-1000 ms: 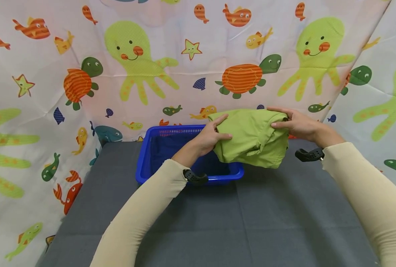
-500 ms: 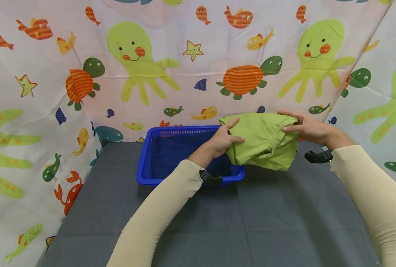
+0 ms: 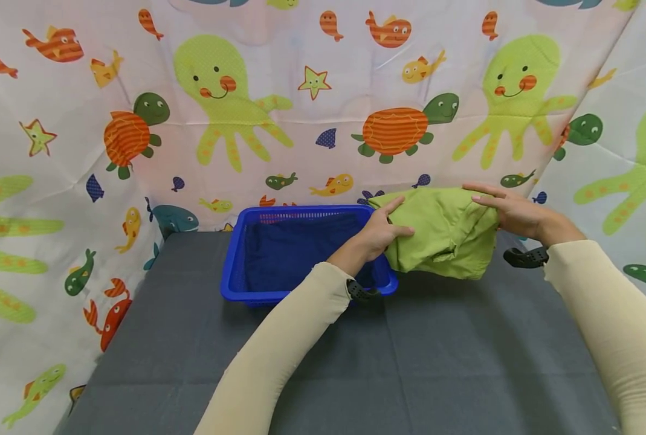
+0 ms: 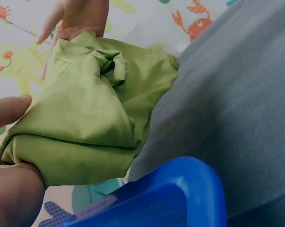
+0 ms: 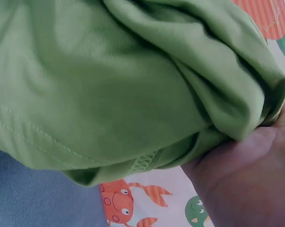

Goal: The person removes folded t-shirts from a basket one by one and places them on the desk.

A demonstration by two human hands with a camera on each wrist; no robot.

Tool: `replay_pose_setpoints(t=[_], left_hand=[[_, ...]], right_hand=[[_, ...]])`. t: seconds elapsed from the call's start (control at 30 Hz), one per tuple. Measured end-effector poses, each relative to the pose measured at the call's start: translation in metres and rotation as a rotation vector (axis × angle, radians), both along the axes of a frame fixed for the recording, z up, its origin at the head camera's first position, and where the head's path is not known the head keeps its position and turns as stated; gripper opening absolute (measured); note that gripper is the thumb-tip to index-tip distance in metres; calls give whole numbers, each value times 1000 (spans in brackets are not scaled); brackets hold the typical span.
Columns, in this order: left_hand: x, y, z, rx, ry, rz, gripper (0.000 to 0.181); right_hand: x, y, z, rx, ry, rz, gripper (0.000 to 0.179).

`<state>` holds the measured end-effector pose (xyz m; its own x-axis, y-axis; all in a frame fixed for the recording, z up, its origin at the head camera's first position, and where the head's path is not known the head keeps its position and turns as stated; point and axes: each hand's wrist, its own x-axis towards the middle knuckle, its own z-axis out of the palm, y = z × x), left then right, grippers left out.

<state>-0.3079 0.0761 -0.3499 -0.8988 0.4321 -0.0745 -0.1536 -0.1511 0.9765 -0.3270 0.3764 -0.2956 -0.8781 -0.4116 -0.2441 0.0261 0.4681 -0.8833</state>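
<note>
A light green garment (image 3: 442,229), bunched and folded, is held up between both hands at the right end of the blue basket. Stitched hems show on the garment (image 5: 76,127) in the right wrist view. My left hand (image 3: 376,234) grips its left side, thumb in front and the other fingers tucked behind the cloth. At its upper right, my right hand (image 3: 518,211) supports the cloth with fairly straight fingers; in the right wrist view the fabric lies against the palm and hides most of the fingers.
The blue plastic basket (image 3: 229,266) stands on a grey cloth-covered table (image 3: 323,362), against the back curtain. Dark navy cloth (image 3: 295,254) lies inside it. A curtain printed with sea animals (image 3: 312,139) closes off the back and both sides.
Both hands have moved right with the green garment, uncovering more of the basket and its navy cloth. The right hand's front digit has shifted from the garment's face toward its upper edge.
</note>
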Motion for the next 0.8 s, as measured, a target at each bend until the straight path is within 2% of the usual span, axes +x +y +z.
replay_pose_setpoints(t=[0.2, 0.33, 0.4, 0.63, 0.8], left_hand=[[1, 9, -1, -8, -38, 53, 78], [0, 16, -3, 14, -79, 89, 68], [0, 20, -4, 27, -77, 103, 63], [-2, 28, -9, 75, -80, 109, 57], [-5, 29, -14, 83, -88, 89, 59]], right_hand=[[1, 4, -4, -31, 7, -37, 57], [0, 6, -8, -38, -1, -43, 63], [-1, 8, -10, -37, -6, -47, 66], [-4, 15, -16, -18, 11, -13, 68], [-5, 12, -22, 10, -5, -21, 74]])
